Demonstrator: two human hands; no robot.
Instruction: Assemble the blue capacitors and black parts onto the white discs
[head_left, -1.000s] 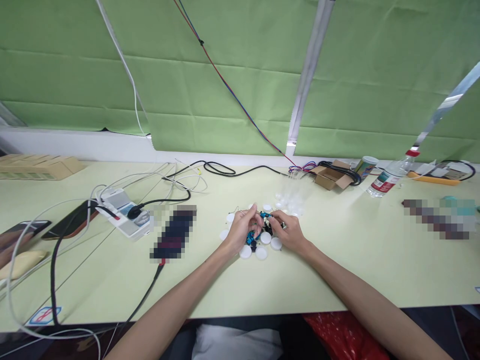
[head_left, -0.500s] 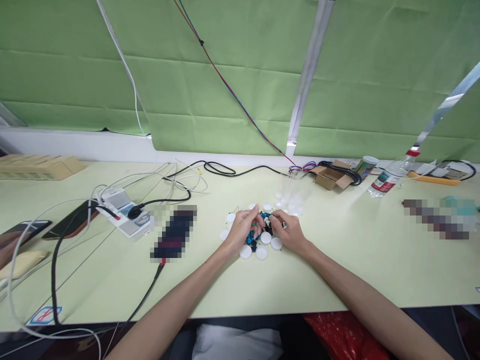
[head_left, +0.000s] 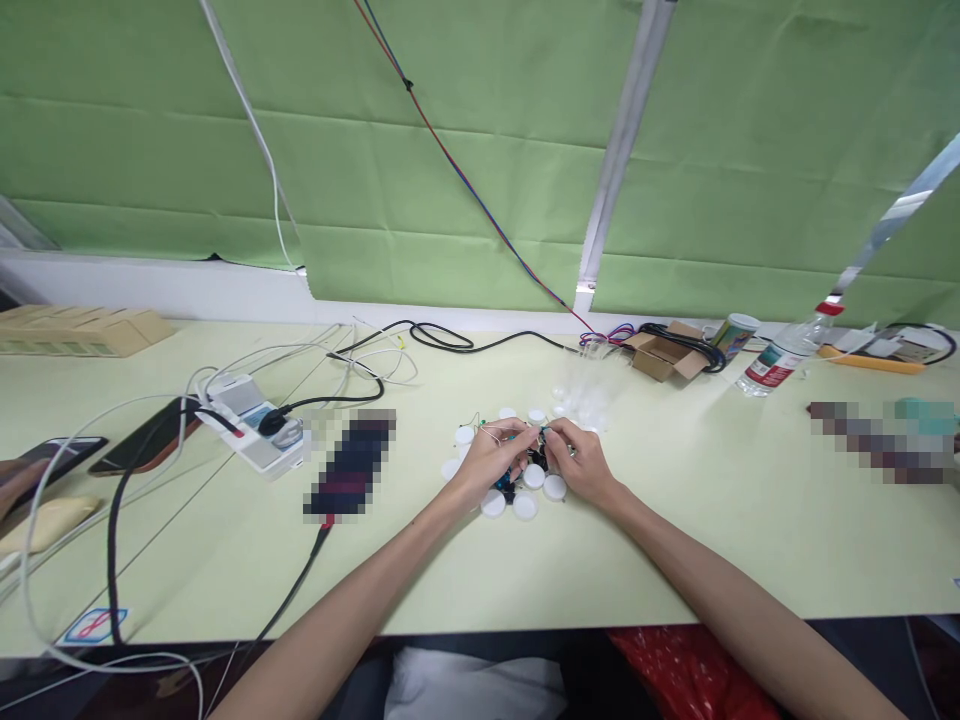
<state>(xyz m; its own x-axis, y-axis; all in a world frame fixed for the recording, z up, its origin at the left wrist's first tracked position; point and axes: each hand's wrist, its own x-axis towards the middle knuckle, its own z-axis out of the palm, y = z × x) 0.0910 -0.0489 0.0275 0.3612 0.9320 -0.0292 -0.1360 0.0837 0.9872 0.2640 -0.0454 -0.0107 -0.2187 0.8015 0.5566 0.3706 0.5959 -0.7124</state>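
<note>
My left hand [head_left: 491, 462] and my right hand [head_left: 579, 464] meet over a small cluster of parts in the middle of the table. Both hands pinch a tiny blue and black piece with thin wire leads [head_left: 529, 434] between their fingertips. Under them lie more small blue and black parts [head_left: 508, 487], ringed by several white round caps [head_left: 524, 506]. Most of the held piece is hidden by my fingers.
A white power strip [head_left: 247, 436] with black and white cables lies at the left, beside two phones [head_left: 142, 450]. Clear plastic cups [head_left: 589, 385], an open cardboard box [head_left: 664, 352], a can [head_left: 733, 334] and a water bottle [head_left: 776, 360] stand at the back right.
My hands have drawn a little closer together over the parts. The view has shifted slightly; nothing else moved.
</note>
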